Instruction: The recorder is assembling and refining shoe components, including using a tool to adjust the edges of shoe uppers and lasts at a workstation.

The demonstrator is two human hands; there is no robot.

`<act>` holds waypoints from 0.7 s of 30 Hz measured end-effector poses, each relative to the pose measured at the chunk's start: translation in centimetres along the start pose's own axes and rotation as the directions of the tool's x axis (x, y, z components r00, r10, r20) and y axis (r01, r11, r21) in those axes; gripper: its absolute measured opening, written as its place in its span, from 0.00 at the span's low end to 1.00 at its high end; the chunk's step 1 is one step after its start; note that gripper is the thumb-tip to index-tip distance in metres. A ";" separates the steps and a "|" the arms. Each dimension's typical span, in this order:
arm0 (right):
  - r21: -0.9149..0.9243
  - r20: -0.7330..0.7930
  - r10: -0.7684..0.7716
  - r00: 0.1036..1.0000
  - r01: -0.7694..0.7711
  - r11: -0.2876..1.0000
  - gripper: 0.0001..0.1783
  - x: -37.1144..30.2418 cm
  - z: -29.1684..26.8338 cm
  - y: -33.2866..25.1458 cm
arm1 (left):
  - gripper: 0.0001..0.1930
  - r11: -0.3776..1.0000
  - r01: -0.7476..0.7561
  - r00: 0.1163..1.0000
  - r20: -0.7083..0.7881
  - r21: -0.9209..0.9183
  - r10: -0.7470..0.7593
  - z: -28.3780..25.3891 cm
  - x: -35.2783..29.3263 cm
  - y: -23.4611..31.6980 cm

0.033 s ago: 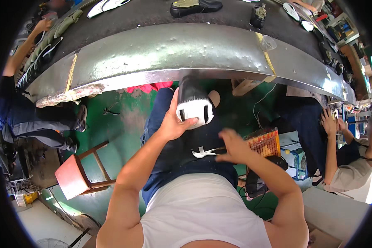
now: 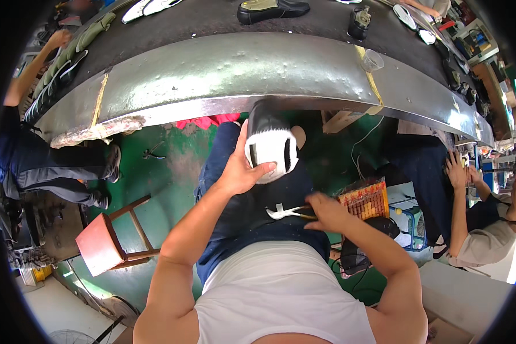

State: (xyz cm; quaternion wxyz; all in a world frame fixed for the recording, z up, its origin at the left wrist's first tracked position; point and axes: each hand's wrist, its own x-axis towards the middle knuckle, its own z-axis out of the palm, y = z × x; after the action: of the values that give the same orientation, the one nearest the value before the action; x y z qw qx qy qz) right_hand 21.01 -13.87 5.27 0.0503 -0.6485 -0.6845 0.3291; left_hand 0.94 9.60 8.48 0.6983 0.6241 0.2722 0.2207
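Note:
A shoe [image 2: 272, 152], black at the far end and white at the near end with two dark slots, is held up over my lap. My left hand [image 2: 241, 169] is closed round its left side, thumb across the white part. On my dark trousers lies a pair of pliers [image 2: 282, 213] with a pale metal head turned left. My right hand [image 2: 329, 213] is at the handle end, fingers curled above the handles and thumb below. The ends of the handles are hidden under that hand.
A long dark bench with a dented metal edge [image 2: 223, 69] runs ahead, with a black shoe [image 2: 275, 10] and other footwear on it. A red-seated stool [image 2: 101, 243] lies left. A patterned orange panel [image 2: 366, 199] is at right. Co-workers sit or stand on both sides.
My right hand has shifted slightly right and down, its fingers drawn in round the handles of the pliers. The shoe has tipped a little in my left hand. The pliers lie nearly unmoved.

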 end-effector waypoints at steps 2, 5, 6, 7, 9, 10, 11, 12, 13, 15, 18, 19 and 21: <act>0.049 0.002 0.045 0.999 -0.046 0.998 0.40 -1.5 -0.1 -1.0 | 0.56 0.998 0.057 0.998 0.009 -0.031 -0.056 -0.3 -0.3 0.9; -0.016 0.035 0.138 0.990 -0.137 0.990 0.35 -2.3 -2.4 -1.4 | 0.50 0.989 0.124 0.991 0.065 -0.074 -0.119 -0.2 -0.9 1.5; 0.107 0.057 0.125 0.991 -0.130 0.986 0.31 -2.6 -3.3 -0.3 | 0.41 0.971 0.237 0.971 0.039 -0.004 -0.237 -0.2 -1.0 0.5; 0.231 0.078 0.110 0.991 -0.125 0.965 0.28 -3.0 -3.7 0.4 | 0.33 0.935 0.349 0.937 0.007 0.063 -0.350 -0.2 -1.1 -1.0; 0.449 0.055 0.144 0.988 -0.153 0.880 0.24 -3.3 -3.2 1.8 | 0.29 0.864 0.455 0.888 -0.038 0.216 -0.458 -0.1 -1.6 -6.3; 0.641 0.058 0.188 0.980 -0.181 0.746 0.21 -3.2 -3.6 1.6 | 0.28 0.812 0.540 0.840 -0.084 0.221 -0.536 0.4 -1.9 -7.0; 0.618 0.052 0.217 0.975 -0.202 0.760 0.15 -2.7 -3.8 1.4 | 0.28 0.807 0.552 0.832 -0.083 0.211 -0.548 0.3 -2.0 -7.6; 0.622 0.054 0.222 0.974 -0.207 0.755 0.15 -2.0 -4.3 0.4 | 0.26 0.782 0.594 0.804 -0.105 0.190 -0.585 0.7 -1.8 -6.1; 0.670 0.061 0.280 0.958 -0.247 0.700 0.13 -1.2 -4.9 -0.7 | 0.25 0.755 0.634 0.773 -0.134 0.164 -0.620 1.0 -1.8 -4.8; 0.680 0.020 0.299 0.954 -0.232 0.695 0.13 0.2 -5.4 -2.4 | 0.23 0.754 0.611 0.791 -0.149 0.240 -0.594 1.4 -2.3 -3.6; 0.567 0.165 0.222 0.961 -0.277 0.776 0.14 2.2 -5.1 -2.5 | 0.20 0.843 0.496 0.868 -0.142 0.210 -0.475 1.0 -3.5 -5.3; 0.510 0.238 0.252 0.938 -0.342 0.789 0.15 2.8 -4.6 -2.5 | 0.21 0.832 0.552 0.834 -0.014 0.053 -0.552 0.3 -3.6 -5.4; 0.409 0.225 0.259 0.940 -0.332 0.850 0.16 3.2 -4.9 -2.3 | 0.31 0.706 0.685 0.728 0.211 -0.179 -0.652 -0.6 -3.7 -4.9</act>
State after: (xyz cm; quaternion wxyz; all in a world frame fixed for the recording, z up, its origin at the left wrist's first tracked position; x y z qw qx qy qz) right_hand 20.95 -8.87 9.13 0.0890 -0.6890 -0.4857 0.5305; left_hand -2.45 7.06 3.96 0.8183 0.4048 0.4039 -0.0580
